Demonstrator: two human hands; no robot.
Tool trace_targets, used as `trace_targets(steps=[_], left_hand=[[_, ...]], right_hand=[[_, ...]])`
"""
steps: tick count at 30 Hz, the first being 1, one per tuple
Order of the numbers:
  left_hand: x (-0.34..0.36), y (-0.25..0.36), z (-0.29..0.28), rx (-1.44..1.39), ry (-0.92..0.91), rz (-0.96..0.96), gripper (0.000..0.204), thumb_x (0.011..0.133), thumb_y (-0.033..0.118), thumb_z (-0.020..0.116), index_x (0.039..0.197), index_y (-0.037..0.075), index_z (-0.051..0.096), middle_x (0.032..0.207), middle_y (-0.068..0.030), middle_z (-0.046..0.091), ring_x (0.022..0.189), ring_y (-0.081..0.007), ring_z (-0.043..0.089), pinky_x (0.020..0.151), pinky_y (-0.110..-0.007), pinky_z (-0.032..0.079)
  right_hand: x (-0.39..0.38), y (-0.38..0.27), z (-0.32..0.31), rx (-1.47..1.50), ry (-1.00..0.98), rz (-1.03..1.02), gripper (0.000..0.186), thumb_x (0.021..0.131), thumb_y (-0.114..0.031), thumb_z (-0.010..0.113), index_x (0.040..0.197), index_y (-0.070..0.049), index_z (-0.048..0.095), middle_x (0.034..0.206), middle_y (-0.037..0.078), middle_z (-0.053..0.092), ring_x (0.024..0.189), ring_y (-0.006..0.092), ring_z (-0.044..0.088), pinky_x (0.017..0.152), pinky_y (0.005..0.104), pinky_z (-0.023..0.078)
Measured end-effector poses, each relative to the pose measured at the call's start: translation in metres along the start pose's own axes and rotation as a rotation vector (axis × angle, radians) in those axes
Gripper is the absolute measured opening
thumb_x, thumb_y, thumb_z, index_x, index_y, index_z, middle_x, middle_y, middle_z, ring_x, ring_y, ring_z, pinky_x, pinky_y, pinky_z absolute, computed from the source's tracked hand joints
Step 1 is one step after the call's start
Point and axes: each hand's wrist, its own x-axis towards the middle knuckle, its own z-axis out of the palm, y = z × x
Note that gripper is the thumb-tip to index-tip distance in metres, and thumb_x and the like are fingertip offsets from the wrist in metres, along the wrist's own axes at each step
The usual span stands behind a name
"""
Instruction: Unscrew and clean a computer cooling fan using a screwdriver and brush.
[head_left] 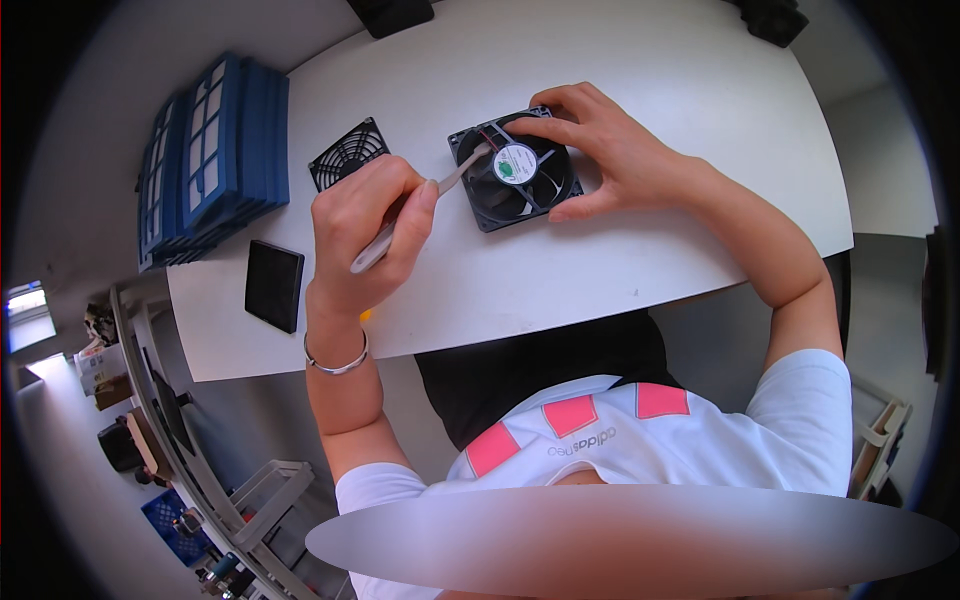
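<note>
A black square cooling fan (485, 210), with a round label at its hub, lies on the white table in front of me. My right hand (610, 150) is closed around the fan's right side, fingers at the far edge and thumb at the near one. My left hand (370, 220) grips a pale toothbrush (455, 178) by its handle. The brush's head reaches into the fan, just left of the hub, and its bristles are too small to make out. Behind my left hand, partly covered by it, lies a black fan grille (348, 152).
A flat black square piece (273, 285) lies on the white table (700, 70) near its left end. Several blue panels (212, 150) with white insets stand stacked at the far left. Something small and yellow (366, 315) shows beside my left wrist. Dark objects (772, 20) stand at the far edge.
</note>
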Motion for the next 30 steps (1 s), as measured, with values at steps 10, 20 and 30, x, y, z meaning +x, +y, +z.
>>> trace_targets(steps=[10,20,30], left_hand=[[-0.001,0.002,0.003,0.036,0.013,-0.016,0.016,0.085,0.003,0.065,0.071,0.003,0.058,0.062,-0.0072,0.053,0.050,-0.0167,0.049,0.048,-0.029,0.037],[-0.001,-0.001,0.013,-0.019,0.088,-0.006,0.018,0.086,0.003,0.064,0.070,0.001,0.058,0.061,-0.0060,0.053,0.048,-0.0154,0.048,0.046,-0.029,0.036],[-0.008,-0.004,-0.005,-0.113,0.247,-0.089,0.021,0.091,0.010,0.061,0.072,0.001,0.064,0.062,-0.0049,0.058,0.049,-0.0085,0.047,0.046,-0.023,0.033]], right_hand=[[0.000,-0.004,-0.001,0.043,0.081,-0.026,0.067,0.072,-0.050,0.080,0.120,-0.008,0.058,0.133,0.018,0.048,0.121,0.0363,0.046,0.104,0.0454,0.040],[0.002,-0.005,-0.004,0.025,-0.021,0.036,0.071,0.070,-0.050,0.082,0.122,-0.010,0.057,0.139,0.018,0.043,0.131,0.0364,0.040,0.109,0.0474,0.040],[-0.001,-0.004,-0.001,0.011,0.065,-0.013,0.066,0.073,-0.050,0.080,0.119,-0.007,0.059,0.134,0.019,0.048,0.121,0.0356,0.046,0.103,0.0445,0.042]])
